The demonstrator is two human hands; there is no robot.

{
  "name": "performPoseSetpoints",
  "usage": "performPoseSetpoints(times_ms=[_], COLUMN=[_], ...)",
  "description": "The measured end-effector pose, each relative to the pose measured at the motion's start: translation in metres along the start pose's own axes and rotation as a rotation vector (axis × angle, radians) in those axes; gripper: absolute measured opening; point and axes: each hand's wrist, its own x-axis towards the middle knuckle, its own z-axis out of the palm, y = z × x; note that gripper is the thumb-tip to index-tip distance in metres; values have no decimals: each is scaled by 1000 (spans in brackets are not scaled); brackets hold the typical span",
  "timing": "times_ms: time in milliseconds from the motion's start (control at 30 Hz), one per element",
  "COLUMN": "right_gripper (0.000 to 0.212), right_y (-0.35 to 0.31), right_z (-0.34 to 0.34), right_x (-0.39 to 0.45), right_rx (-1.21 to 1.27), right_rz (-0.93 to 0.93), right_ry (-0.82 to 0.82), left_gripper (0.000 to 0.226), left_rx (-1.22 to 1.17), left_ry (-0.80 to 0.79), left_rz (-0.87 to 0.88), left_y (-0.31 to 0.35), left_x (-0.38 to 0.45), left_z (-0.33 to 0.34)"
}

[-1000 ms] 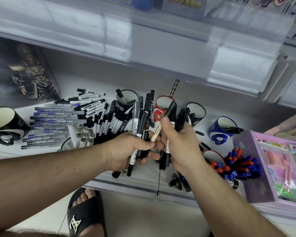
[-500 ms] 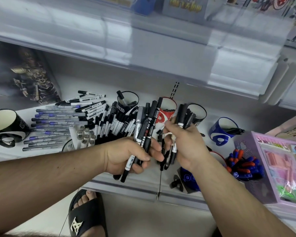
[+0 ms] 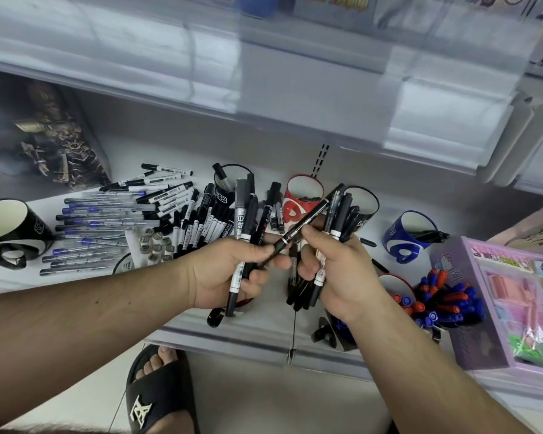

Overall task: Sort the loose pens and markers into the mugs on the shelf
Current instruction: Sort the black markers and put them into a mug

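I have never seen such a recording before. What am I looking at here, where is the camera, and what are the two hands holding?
There is no machine here: a person works with bare hands. The only camera sits on the person's head and looks forward and down, so both forearms reach into the picture from below.

The left hand grips a bundle of black markers. The right hand grips a second bundle and pinches one slanted marker that crosses between the hands.

On the white shelf lie loose pens, and several mugs: a black mug, a red mug and a blue mug.
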Motion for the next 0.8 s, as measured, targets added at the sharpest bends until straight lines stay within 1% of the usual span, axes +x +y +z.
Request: performPoseSetpoints(times_ms=[67,133,200,233,267,300,367,433,500,567,633,700,800], right_gripper=[7,16,28,30,27,22,20,25,20,9,12,15,18], right_y=[-2,-6,-13,-16,-19,-22,-26,-29,-30,-32,-30,-26,-18], right_z=[-3,-12,-28,-37,-46,-52,-58,-55,-52,-51,-54,-55,-51], right_x=[-5,-10,-12,-12,-13,-13,-15,-20,-26,-30,-32,-31,-30], right_rx=[12,58,151,189,196,161,-7,-203,-281,-272,-274,-287,-322], right_rz=[-11,1,38,43,37,28,23,49,41,12,17,40,62], right_ry=[-6,23,123,183,232,265,269,226,153,102,103,112,116], left_gripper=[14,8,13,16,16,16,15,14,14,15,15,11,7], left_rx=[-10,42,157,229,287,331,423,561,621,544,395,271,177], left_ry=[77,176,282,319,339,342,325,313,318,339,346,340,344], left_rz=[51,119,185,214,239,257,280,296,307,319,324,310,286], left_y=[0,3,6,7,7,7,5,3,5,8,12,14,14], left_x=[1,3,3,3,2,2,2,3,4,4,2,2,3], left_z=[2,1,-1,0,1,3,8,11,12,12,14,15,16])
